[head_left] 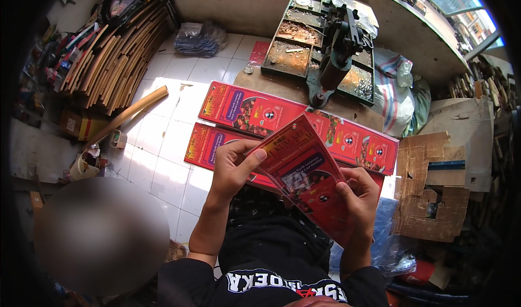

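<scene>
Both hands, left hand (232, 166) and right hand (361, 196), fingers clasped on a red printed carton blank (306, 177) held above the lap, apparently mid-fold, with two flat blanks (244, 109) unfolded on the tiled floor (163, 144) beyond, near a press machine (339, 52) and cardboard scraps (429, 198).

Box-making workshop: hand press (334, 57), stacked cardboard (114, 57).

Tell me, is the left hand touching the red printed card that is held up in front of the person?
Touching. The head view shows the left hand with its thumb pressed on the upper edge of the red card, while the right hand grips its lower side.
</scene>
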A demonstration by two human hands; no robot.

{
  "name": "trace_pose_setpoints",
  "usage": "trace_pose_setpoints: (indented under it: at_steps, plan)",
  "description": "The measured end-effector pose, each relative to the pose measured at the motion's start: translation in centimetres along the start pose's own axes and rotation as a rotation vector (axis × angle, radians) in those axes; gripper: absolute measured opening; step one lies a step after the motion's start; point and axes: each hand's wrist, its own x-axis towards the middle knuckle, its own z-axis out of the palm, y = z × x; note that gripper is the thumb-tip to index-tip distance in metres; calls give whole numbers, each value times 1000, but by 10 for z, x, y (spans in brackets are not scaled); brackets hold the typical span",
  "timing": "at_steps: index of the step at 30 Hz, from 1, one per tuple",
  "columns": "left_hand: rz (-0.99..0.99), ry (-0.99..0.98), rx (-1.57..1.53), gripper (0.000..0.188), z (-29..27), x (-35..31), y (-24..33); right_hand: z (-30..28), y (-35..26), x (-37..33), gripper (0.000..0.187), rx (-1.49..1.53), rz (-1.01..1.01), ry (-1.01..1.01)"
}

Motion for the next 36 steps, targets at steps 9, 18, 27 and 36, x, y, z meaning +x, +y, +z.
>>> trace_pose_setpoints:
  at_steps: [9, 18, 27, 36]
  plan:
    - [152, 126, -64, 16, 0, 0, -12, 15, 4, -10, 28, 22, 7, 10]
    - [248, 200, -64, 12, 3, -4, -9, 14, -6, 2, 23, -212, -387, 225]
    - [165, 214, -71, 19, 10, -6, -9, 41, -14, 5, 24, 15, -338, -10]
    - [259, 126, -334, 22, 18, -5, -14, 73, -36, 16, 25, -151, -452, -165]
